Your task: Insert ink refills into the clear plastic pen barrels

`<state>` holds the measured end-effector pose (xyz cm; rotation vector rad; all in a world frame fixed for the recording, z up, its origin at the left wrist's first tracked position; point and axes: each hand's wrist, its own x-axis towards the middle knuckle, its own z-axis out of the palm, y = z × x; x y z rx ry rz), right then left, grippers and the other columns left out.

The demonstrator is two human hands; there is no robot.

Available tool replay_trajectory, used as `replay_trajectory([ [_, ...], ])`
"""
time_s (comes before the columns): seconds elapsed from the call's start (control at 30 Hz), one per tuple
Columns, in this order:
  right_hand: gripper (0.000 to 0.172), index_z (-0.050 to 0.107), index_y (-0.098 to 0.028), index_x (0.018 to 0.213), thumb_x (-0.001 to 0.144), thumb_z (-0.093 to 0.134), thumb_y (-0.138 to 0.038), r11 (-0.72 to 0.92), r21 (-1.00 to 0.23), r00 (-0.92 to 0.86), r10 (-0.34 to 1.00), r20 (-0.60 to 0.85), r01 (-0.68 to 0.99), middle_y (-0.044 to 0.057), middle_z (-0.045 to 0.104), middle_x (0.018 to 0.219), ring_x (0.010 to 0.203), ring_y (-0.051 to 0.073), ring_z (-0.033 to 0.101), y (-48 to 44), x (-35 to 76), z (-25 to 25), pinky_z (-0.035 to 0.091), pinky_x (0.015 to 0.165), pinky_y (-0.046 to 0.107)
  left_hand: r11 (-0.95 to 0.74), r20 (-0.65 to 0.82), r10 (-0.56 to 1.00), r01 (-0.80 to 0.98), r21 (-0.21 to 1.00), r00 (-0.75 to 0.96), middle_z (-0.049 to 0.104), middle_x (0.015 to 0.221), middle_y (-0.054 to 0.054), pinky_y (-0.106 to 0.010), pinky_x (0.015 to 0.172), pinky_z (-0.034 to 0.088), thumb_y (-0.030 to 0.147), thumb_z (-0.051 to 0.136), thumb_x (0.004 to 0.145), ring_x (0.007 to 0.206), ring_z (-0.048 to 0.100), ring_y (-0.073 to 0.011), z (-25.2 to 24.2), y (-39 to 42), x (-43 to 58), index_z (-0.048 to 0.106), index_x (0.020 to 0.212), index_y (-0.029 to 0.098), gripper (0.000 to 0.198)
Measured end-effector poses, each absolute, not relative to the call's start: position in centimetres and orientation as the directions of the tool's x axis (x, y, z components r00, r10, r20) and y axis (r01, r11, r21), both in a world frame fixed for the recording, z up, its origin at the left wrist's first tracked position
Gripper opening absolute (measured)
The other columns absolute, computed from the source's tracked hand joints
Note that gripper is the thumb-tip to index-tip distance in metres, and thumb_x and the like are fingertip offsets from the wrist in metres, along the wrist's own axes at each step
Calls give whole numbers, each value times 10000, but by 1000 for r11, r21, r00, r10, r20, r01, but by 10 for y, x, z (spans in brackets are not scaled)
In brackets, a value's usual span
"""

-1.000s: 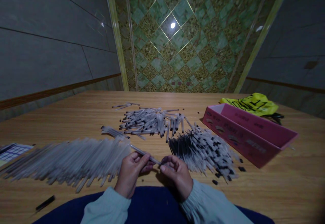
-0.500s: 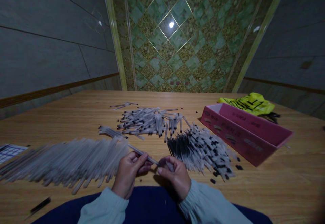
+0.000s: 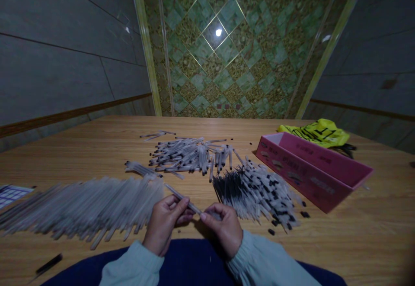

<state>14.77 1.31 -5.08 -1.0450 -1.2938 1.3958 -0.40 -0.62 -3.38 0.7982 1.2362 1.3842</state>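
Note:
A slim translucent tube (image 3: 173, 191), like a pen barrel, slants between my two hands above the table's near edge. My left hand (image 3: 164, 221) is closed round its middle, thumb on top. At the tube's near end, my right hand (image 3: 224, 230) pinches with thumb and forefinger; whether a small part sits in that pinch, I cannot make out. Left of my hands lies a wide row of similar clear tubes (image 3: 94, 206). To the right is a heap of thin clear sticks with black ends (image 3: 259, 191). Farther back rests a pile of dark-tipped tubes (image 3: 181, 154).
A pink open box (image 3: 301, 171) stands at the right, with a yellow plastic bag (image 3: 327, 132) behind it. Small black caps (image 3: 271, 231) lie near the right heap. At the left are a gridded sheet (image 3: 14, 195) and a black pen-like tool (image 3: 49, 263).
My right hand's fingers have come in closer on the tube's near end. The tube and my left hand are almost unmoved.

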Motion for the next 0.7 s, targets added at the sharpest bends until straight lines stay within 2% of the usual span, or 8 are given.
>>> replay_trajectory([
  [0.17,273,564,-134,558,469,784,-269,-74,-990,-190,980,-51,-118,-39,478,466,453,71,365,13,147,-51,259,437,203,83,-181,937,-313,946,-299,679,595,-60,-210,508,523,365,746,597,516,635,-131,-35,-3,-7,601,698,108,312],
  [0.3,289,507,-146,545,532,749,-303,-91,-966,-208,977,-40,-243,-71,400,435,409,45,314,17,149,-56,225,400,182,71,-200,927,-375,924,-316,678,608,-57,-199,526,525,352,740,613,540,633,-121,-36,-1,-11,590,680,113,290],
  [0.4,284,469,-173,587,596,683,-359,-220,-873,-290,952,-95,-436,-89,368,405,329,29,232,19,151,-56,145,336,170,49,-198,924,-411,910,-329,676,611,-45,-201,542,530,327,736,623,560,637,-121,-36,-1,-12,582,675,122,262],
  [0.5,289,470,-185,647,617,634,-420,-333,-735,-404,911,-87,-591,-61,460,450,299,26,208,19,153,-52,100,300,162,45,-209,915,-428,903,-344,671,603,-36,-202,536,532,317,737,623,558,636,-122,-35,-1,-11,575,666,129,253],
  [0.6,347,485,-174,666,654,621,-493,-385,-725,-460,882,-107,-571,-52,483,471,293,16,198,19,152,-51,87,296,155,73,-212,925,-399,914,-315,672,608,-43,-204,515,528,335,740,615,537,628,-121,-33,-2,-9,585,687,126,270],
  [0.7,386,514,-153,654,613,697,-491,-331,-842,-439,889,-128,-425,-75,441,430,302,13,225,18,149,-57,129,315,161,103,-208,938,-351,931,-277,675,619,-52,-204,485,517,361,745,599,515,621,-122,-29,-4,-6,599,713,119,306],
])
